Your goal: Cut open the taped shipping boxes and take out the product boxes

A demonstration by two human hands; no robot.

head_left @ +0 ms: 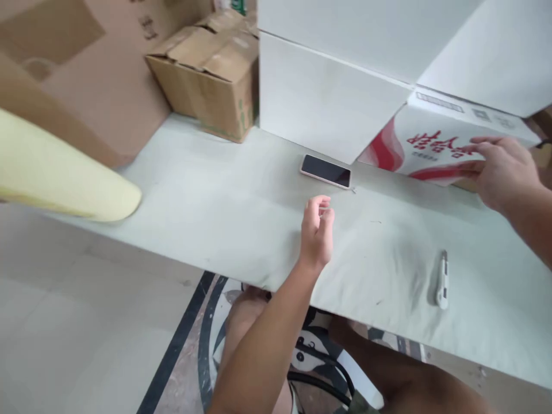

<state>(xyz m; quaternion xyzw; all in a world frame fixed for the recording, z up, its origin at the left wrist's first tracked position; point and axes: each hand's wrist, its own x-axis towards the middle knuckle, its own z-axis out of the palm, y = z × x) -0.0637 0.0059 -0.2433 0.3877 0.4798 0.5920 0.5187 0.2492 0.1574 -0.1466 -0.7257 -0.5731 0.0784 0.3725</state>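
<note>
My left hand (pixel 317 233) hovers over the pale cloth-covered table (pixel 207 201), its fingers loosely curled and a gap between thumb and fingers; nothing shows in it. Just beyond its fingertips lies a phone (pixel 325 171) with a dark screen and a light case. At the right, my right hand (pixel 506 169) is raised in front of a white carton (pixel 401 141) with red lettering and red waves. Its fingers are stretched and spread from the thumb; whether they touch the carton I cannot tell. A white utility knife (pixel 443 280) rests near the front edge, below that hand.
Large white boxes (pixel 328 98) stand stacked at the back. Left of them sits a brown cardboard box (pixel 207 86), beside a bigger cardboard carton (pixel 107 86). A pale yellow roll (pixel 64 172) juts over the table's left end. My legs are under the front edge.
</note>
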